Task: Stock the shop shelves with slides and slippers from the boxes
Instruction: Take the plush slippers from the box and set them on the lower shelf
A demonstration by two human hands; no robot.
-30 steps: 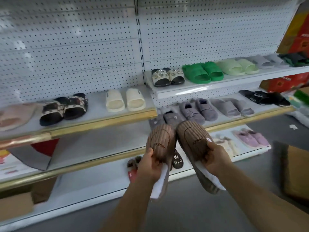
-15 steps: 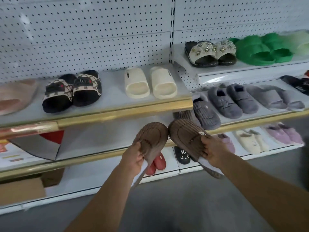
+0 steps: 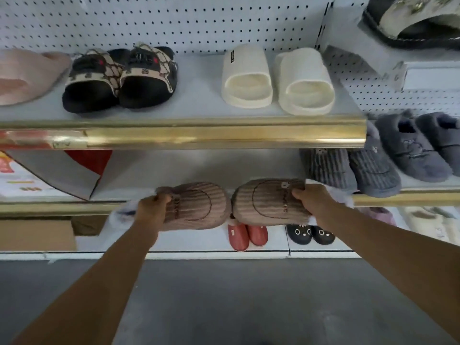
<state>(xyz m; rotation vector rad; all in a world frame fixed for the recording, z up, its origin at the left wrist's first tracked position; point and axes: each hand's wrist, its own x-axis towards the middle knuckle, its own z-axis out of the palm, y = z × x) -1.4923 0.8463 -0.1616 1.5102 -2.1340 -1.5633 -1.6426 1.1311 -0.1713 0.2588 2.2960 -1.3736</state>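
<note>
I hold a pair of brown ribbed slippers with white fleece lining. My left hand [image 3: 151, 207] grips the heel end of the left brown slipper [image 3: 196, 205]. My right hand [image 3: 315, 197] grips the heel end of the right brown slipper [image 3: 268, 201]. Both slippers lie sideways, toes almost touching, at the front edge of the middle shelf [image 3: 174, 170], whose gold rim [image 3: 49, 207] runs beside them. My forearms reach up from the bottom of the view.
The upper shelf [image 3: 199, 113] carries cream slides [image 3: 276, 80], black patterned slides [image 3: 119, 78] and a pink slipper [image 3: 25, 75]. Grey ribbed slippers [image 3: 348, 170] sit right of the brown pair. Red slippers [image 3: 246, 235] and black cat-face slippers [image 3: 311, 234] stand on the bottom shelf. A cardboard box [image 3: 37, 235] is at lower left.
I have come closer to the shelves. Both hands have turned the brown slippers from upright to lying sideways and carried them forward to the middle shelf's edge.
</note>
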